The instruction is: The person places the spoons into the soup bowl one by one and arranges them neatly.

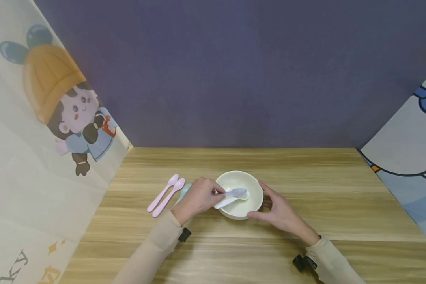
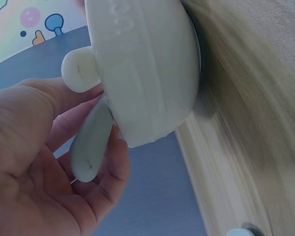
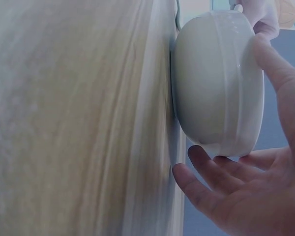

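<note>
My left hand pinches a lavender spoon by its handle, with the spoon's head over the inside of a white bowl. In the left wrist view the spoon's handle lies between thumb and fingers, close by the bowl's rim. A white spoon leans in the bowl, its handle sticking out over the rim near my left fingers. My right hand holds the bowl's right side, thumb at the rim and fingers spread around the outer wall.
Two pink spoons lie side by side on the wooden table, left of my left hand. A teal spoon beside them is partly hidden by that hand. A dark blue panel stands behind the table, with printed panels at both sides.
</note>
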A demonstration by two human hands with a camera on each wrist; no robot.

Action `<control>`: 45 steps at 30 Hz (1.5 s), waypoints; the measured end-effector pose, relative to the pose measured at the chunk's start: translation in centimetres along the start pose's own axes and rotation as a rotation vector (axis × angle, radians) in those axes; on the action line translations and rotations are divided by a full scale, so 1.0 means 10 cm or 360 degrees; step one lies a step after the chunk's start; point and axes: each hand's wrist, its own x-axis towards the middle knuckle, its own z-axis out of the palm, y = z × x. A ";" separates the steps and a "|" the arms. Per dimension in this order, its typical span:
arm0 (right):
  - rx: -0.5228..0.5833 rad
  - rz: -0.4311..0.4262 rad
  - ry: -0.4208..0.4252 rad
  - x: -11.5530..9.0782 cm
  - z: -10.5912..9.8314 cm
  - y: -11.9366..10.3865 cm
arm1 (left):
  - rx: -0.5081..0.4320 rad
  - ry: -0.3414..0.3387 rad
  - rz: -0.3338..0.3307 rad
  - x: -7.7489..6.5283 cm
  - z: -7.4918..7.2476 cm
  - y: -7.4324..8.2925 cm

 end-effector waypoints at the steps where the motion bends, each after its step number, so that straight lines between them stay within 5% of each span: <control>1: -0.0002 -0.0001 0.0002 0.00 0.00 0.00 | -0.0001 -0.0004 0.0002 0.00 0.00 0.00; 32: 0.0006 -0.0001 0.0010 -0.02 0.00 0.01 | -0.0026 -0.0167 0.0047 -0.01 0.00 -0.03; 45: 0.0027 0.0000 -0.0004 0.00 -0.01 -0.01 | -0.0045 -0.0120 0.0040 -0.05 -0.03 -0.05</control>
